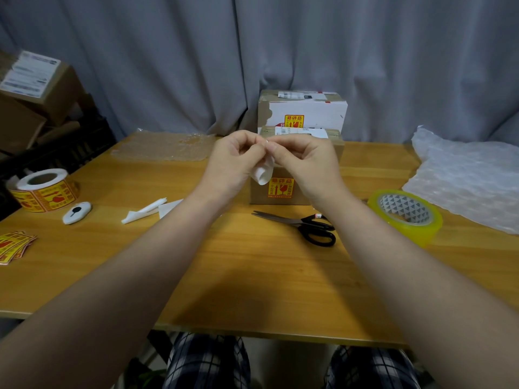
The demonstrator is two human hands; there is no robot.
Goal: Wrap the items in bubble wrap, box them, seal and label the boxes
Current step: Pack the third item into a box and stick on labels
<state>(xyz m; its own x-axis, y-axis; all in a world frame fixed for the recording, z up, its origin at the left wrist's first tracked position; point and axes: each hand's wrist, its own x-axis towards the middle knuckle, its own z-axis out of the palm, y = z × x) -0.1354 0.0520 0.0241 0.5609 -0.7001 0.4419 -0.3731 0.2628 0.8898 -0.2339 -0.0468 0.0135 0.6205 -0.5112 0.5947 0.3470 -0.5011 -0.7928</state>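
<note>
My left hand (pixel 233 161) and my right hand (pixel 306 164) meet above the table, both pinching a small curled white label (pixel 264 174) between fingertips. Right behind them stands a sealed brown cardboard box (pixel 280 192) with a yellow-red fragile sticker on its front. A second box (pixel 303 110), partly white with the same sticker, sits stacked behind and above it. A flat bubble wrap sheet (pixel 163 147) lies at the back left, and a crumpled bubble wrap pile (pixel 466 175) fills the right side.
On the wooden table (pixel 252 270) lie black scissors (pixel 306 226), a yellow tape roll (pixel 407 214), a fragile-sticker roll (pixel 42 189), loose stickers (pixel 14 245), a white cutter (pixel 76 212) and white backing scraps (pixel 151 210). Cardboard boxes (pixel 33 99) pile up at far left.
</note>
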